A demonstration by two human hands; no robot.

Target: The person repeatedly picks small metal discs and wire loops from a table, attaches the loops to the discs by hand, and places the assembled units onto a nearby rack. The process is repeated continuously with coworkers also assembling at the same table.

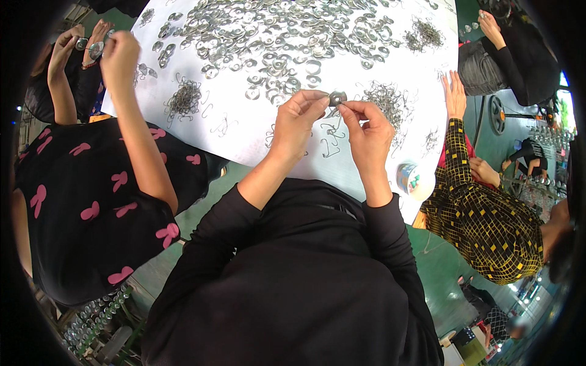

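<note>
From the head camera, the left hand and right hand meet above the white counter, fingers pinching a small metal disc between them. Whether a wire hook is attached is too small to tell. Loose discs and wire clumps lie beyond, partly cut off.

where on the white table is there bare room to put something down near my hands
Bare white table lies left of the left hand, between the wire hook bundle and the near edge. The metal discs crowd the far half; wire hooks crowd the right.
</note>
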